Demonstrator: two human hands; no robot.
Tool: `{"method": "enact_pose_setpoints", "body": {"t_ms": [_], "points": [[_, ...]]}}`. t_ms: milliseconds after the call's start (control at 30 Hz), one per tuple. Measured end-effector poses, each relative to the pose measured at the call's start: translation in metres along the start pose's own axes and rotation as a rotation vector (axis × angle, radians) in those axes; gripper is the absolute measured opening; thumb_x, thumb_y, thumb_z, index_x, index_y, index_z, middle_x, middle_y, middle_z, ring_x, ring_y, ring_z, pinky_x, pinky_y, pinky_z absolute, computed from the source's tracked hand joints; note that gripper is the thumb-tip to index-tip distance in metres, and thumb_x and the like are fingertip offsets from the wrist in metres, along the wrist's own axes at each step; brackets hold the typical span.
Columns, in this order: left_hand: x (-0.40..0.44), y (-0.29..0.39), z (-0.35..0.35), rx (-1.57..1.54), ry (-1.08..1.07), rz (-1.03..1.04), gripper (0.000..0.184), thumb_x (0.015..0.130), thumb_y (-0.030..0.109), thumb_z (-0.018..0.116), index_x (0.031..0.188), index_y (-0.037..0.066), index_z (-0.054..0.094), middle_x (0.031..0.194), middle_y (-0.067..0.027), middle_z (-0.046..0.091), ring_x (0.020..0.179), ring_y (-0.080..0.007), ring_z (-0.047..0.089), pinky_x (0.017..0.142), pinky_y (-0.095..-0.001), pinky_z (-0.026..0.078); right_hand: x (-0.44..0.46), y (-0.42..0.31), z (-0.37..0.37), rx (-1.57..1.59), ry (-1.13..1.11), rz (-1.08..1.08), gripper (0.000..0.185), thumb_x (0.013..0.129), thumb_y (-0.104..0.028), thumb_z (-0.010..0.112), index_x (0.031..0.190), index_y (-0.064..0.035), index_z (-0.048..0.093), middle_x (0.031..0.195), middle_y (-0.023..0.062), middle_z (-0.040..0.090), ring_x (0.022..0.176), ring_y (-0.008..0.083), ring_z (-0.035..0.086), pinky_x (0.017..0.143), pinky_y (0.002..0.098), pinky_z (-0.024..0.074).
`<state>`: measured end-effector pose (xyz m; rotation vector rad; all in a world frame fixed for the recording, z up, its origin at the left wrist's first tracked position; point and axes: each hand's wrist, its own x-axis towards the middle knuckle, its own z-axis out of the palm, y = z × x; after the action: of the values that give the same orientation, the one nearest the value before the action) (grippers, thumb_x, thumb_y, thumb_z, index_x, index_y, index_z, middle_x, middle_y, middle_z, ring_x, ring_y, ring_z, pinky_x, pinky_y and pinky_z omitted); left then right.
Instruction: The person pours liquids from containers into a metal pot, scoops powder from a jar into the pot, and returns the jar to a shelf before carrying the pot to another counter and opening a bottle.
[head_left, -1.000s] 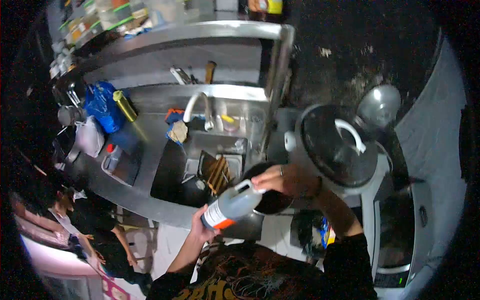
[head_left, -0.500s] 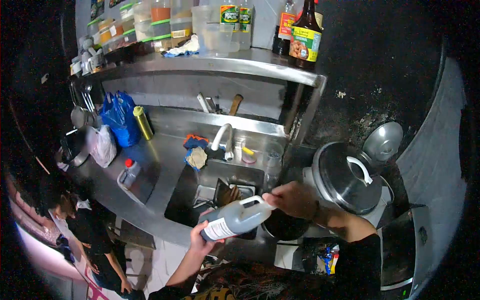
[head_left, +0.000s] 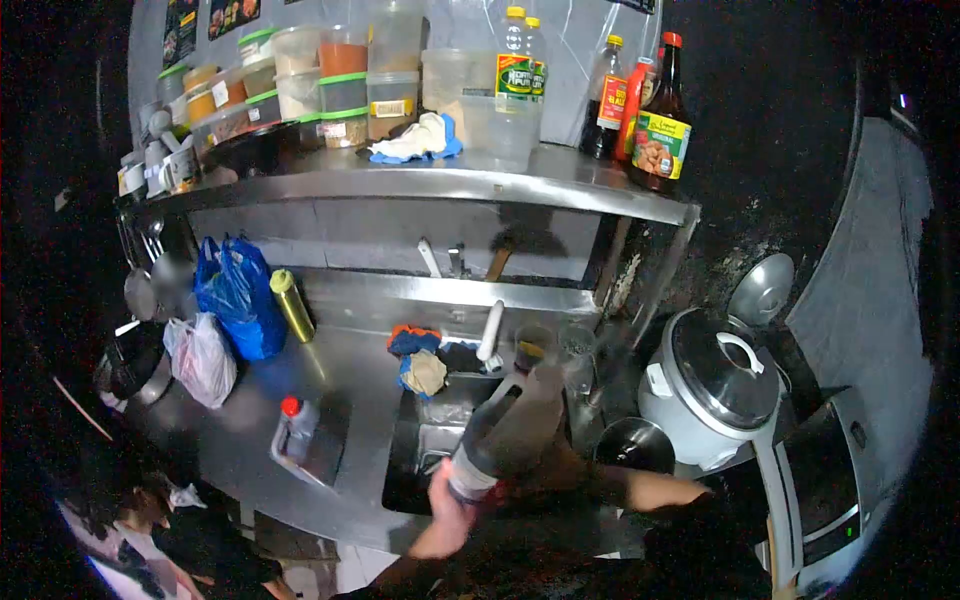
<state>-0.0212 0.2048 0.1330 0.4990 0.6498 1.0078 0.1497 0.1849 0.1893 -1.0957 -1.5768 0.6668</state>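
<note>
The large translucent plastic jug with a white label slants across my view above the right side of the rectangular steel sink, base toward 7 o'clock, neck toward 1 o'clock. I see the left hand partly curled around the jug's base, presumably to bear its weight. The right hand lies in shadow at the jug's 4 o'clock; its opening and hold I cannot tell. The jug appears dark inside, with no level I can read. At its 9 o'clock, a clear handled jug with a red cap sits on the counter. At 11 o'clock, stacked green-lidded clear tubs hold orange and pale contents, probably shelved for easy reach; at 1 o'clock stands a tall brown bottle with a red cap, dark inside.
</note>
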Motion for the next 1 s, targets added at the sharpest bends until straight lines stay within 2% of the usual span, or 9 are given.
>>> {"method": "enact_pose_setpoints", "body": {"t_ms": [133, 233, 300, 367, 433, 500, 600, 767, 1000], "points": [[0.011, 0.037, 0.003, -0.239, -0.385, -0.21, 0.056, 0.084, 0.051, 0.038, 0.118, 0.006, 0.042, 0.105, -0.0108, 0.053, 0.097, -0.023, 0.05, 0.079, -0.0364, 0.044, 0.048, -0.002, 0.013, 0.807, 0.574, 0.242, 0.096, 0.066, -0.034, 0.071, 0.132, -0.0021, 0.009, 0.126, 0.0155, 0.034, 0.115, 0.0241, 0.037, 0.095, 0.0368, 0.0334], [0.021, 0.076, 0.013, 0.102, -0.314, -0.305, 0.073, 0.079, 0.053, 0.049, 0.131, 0.009, 0.021, 0.128, -0.0156, 0.035, 0.109, -0.0271, 0.045, 0.084, -0.044, 0.043, 0.083, -0.038, -0.009, 0.125, 0.598, -0.401, 0.114, 0.052, -0.023, 0.082, 0.134, -0.0046, 0.004, 0.127, 0.0165, 0.032, 0.114, 0.0265, 0.039, 0.095, 0.0385, 0.0337], [0.04, 0.075, -0.038, 0.6, -0.32, 0.664, 0.076, 0.074, 0.033, 0.065, 0.13, 0.006, 0.021, 0.126, -0.0157, 0.035, 0.11, -0.0259, 0.043, 0.085, -0.0421, 0.042, 0.131, -0.084, -0.031, -0.053, 0.71, -0.549, 0.102, 0.058, -0.02, 0.079, 0.133, -0.0055, 0.01, 0.123, 0.0162, 0.035, 0.111, 0.0269, 0.04, 0.094, 0.0382, 0.0343], [0.04, 0.11, -0.065, 0.574, 0.008, 0.63, 0.078, 0.067, 0.017, 0.072, 0.126, 0.003, 0.025, 0.123, -0.0149, 0.036, 0.109, -0.0246, 0.041, 0.088, -0.0396, 0.038, 0.181, -0.109, -0.059, -0.231, 0.862, -0.608, 0.098, 0.058, -0.02, 0.079, 0.13, -0.0031, 0.015, 0.12, 0.0157, 0.036, 0.112, 0.0262, 0.039, 0.095, 0.0374, 0.0321], [0.037, 0.127, -0.105, 1.139, 0.377, 1.05, 0.069, 0.067, 0.02, 0.071, 0.123, 0.006, 0.034, 0.121, -0.0123, 0.039, 0.107, -0.0245, 0.043, 0.091, -0.039, 0.036, 0.234, -0.119, -0.086, -0.53, 1.0, -0.677, 0.098, 0.057, -0.024, 0.08, 0.129, -0.0009, 0.017, 0.122, 0.0171, 0.035, 0.114, 0.0261, 0.036, 0.097, 0.0355, 0.0288], [0.049, 0.14, -0.146, 1.103, 0.537, 1.138, 0.084, 0.054, 0.016, 0.079, 0.121, 0.003, 0.031, 0.115, -0.0099, 0.041, 0.104, -0.0235, 0.043, 0.092, -0.0366, 0.032, 0.285, -0.109, -0.116, -0.663, 1.02, -0.686, 0.098, 0.057, -0.027, 0.079, 0.128, 0.0011, 0.017, 0.124, 0.0196, 0.034, 0.115, 0.0268, 0.035, 0.098, 0.0345, 0.0272], [0.029, 0.16, -0.172, 1.296, 0.615, 0.972, 0.068, 0.068, 0.017, 0.072, 0.12, -0.002, 0.032, 0.113, -0.0224, 0.038, 0.104, -0.0387, 0.041, 0.088, -0.0431, 0.034, 0.339, -0.083, -0.137, -0.789, 1.059, -0.496, 0.1, 0.058, -0.033, 0.077, 0.129, 0.0004, 0.016, 0.124, 0.0256, 0.033, 0.113, 0.0348, 0.038, 0.095, 0.0382, 0.0311], [0.024, 0.154, -0.203, 1.525, 0.821, 0.695, 0.065, 0.064, 0.02, 0.073, 0.116, -0.001, 0.04, 0.117, -0.0214, 0.041, 0.106, -0.0405, 0.039, 0.088, -0.0461, 0.034, 0.4, -0.053, -0.151, -0.889, 1.041, 0.001, 0.103, 0.062, -0.039, 0.073, 0.133, -0.0142, 0.003, 0.118, 0.0355, 0.033, 0.108, 0.0471, 0.038, 0.09, 0.0507, 0.0328], [0.049, 0.137, -0.263, 1.531, 0.734, 0.775, 0.071, 0.059, 0.024, 0.076, 0.117, 0.001, 0.041, 0.107, -0.0198, 0.049, 0.101, -0.0371, 0.046, 0.085, -0.0465, 0.037, 0.441, -0.022, -0.199, -0.993, 0.937, 0.139, 0.106, 0.063, -0.049, 0.067, 0.135, -0.0167, -0.005, 0.126, 0.0333, 0.027, 0.115, 0.045, 0.034, 0.093, 0.0521, 0.0305]]}}
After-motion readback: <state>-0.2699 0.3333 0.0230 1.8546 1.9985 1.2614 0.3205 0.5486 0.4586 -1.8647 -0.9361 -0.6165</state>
